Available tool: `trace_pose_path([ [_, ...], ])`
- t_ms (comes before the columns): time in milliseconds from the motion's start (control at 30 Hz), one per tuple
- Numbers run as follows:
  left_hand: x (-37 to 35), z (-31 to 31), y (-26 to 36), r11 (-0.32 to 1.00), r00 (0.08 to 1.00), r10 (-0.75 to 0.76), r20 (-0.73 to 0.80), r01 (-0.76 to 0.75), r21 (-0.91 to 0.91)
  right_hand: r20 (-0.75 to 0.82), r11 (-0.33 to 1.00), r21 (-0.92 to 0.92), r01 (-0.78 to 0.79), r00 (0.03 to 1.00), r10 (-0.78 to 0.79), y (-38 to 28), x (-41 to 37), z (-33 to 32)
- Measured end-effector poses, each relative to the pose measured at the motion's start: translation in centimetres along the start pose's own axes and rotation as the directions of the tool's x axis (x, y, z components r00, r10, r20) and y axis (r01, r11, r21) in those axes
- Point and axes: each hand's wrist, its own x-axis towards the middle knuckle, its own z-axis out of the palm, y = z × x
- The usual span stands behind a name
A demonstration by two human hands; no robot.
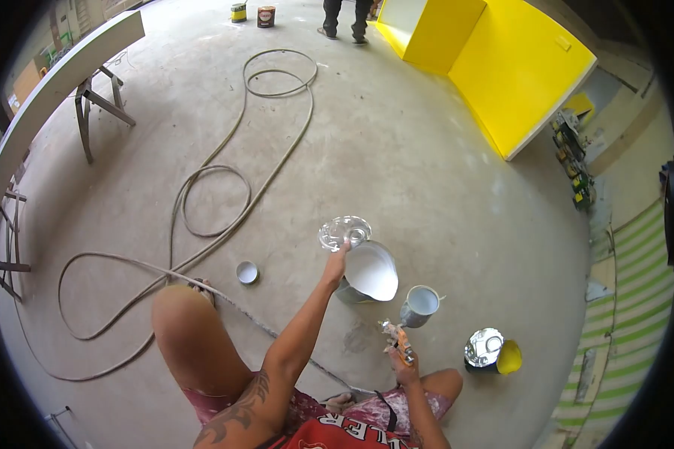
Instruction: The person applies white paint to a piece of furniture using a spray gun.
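My left hand [341,258] is closed at the rim of a large metal can [371,273] with white paint inside; a shiny round metal lid [345,233] is at its fingers. The can leans on the floor in front of me. In my right hand [403,364] is a spray gun [398,340] with an orange part, its cup [419,305] upright and holding something pale. To the right stands a smaller can [482,350] with a shiny lid and yellow paint at its mouth. A small round cap [247,272] lies on the floor to the left.
A long hose [275,168] loops over the floor at the left and runs under my arm. Yellow panels [513,71] stand at the upper right. A long board [60,78] rests on metal trestles [101,105]. Another person's legs [344,16] are at the top.
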Motion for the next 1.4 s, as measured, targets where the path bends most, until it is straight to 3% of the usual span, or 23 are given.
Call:
trace_pose_path([
  [67,0.2,0.1,-0.6,0.993,0.99,0.11,-0.086,-0.112,-0.025,-0.003,0.999,0.034,-0.038,0.999,0.038,0.4,0.0,0.7],
  [133,-0.3,0.5,-0.6,0.985,0.981,0.119,-0.154,-0.137,-0.107,-0.028,0.988,-0.107,0.11,0.993,-0.113,1.2,-0.1,0.8],
  [200,1.2,-0.2,-1.8,0.983,0.985,0.083,-0.149,-0.106,-0.15,0.045,0.975,-0.131,-0.18,0.981,0.187,1.7,0.0,0.0],
  [300,1.9,-0.5,-1.8,0.972,0.987,0.128,-0.097,-0.144,-0.187,0.009,0.965,-0.09,-0.245,0.969,0.246,2.6,-0.4,0.2],
  [367,1.5,-0.1,-0.7,0.969,0.992,0.085,-0.092,-0.104,-0.224,-0.03,0.999,0.003,-0.044,0.999,0.044,1.9,-0.5,0.3],
  [433,0.8,0.4,-0.2,0.972,0.993,0.022,-0.112,-0.048,-0.23,-0.043,0.997,0.046,-0.067,0.997,0.069,1.7,-0.8,0.1],
  [500,1.0,0.1,0.1,0.954,0.998,0.02,-0.055,-0.036,-0.297,-0.025,0.994,0.073,-0.086,0.996,0.088,1.9,-1.3,0.0],
  [733,0.5,0.4,0.9,0.957,0.997,0.025,-0.072,-0.045,-0.288,0.041,0.991,0.12,-0.054,0.998,0.049,3.8,-2.3,0.4],
  [800,0.2,0.5,1.3,0.959,0.998,0.042,-0.048,-0.054,-0.278,0.132,0.992,-0.005,-0.128,0.983,0.127,3.7,-2.3,0.0],
  [967,-0.4,1.3,2.1,0.97,0.996,0.061,-0.064,-0.075,-0.232,0.13,0.993,-0.039,-0.116,0.984,0.12,6.4,-0.9,-0.5],
  [1133,0.0,0.2,2.1,0.945,0.993,0.077,-0.091,-0.102,-0.31,0.122,0.995,-0.061,-0.077,0.989,0.084,8.0,-0.3,-0.6],
  [1400,-0.4,-0.8,2.8,0.936,0.988,0.118,-0.096,-0.143,-0.323,0.218,0.994,-0.086,-0.063,0.973,0.08,8.9,0.9,-0.7],
])
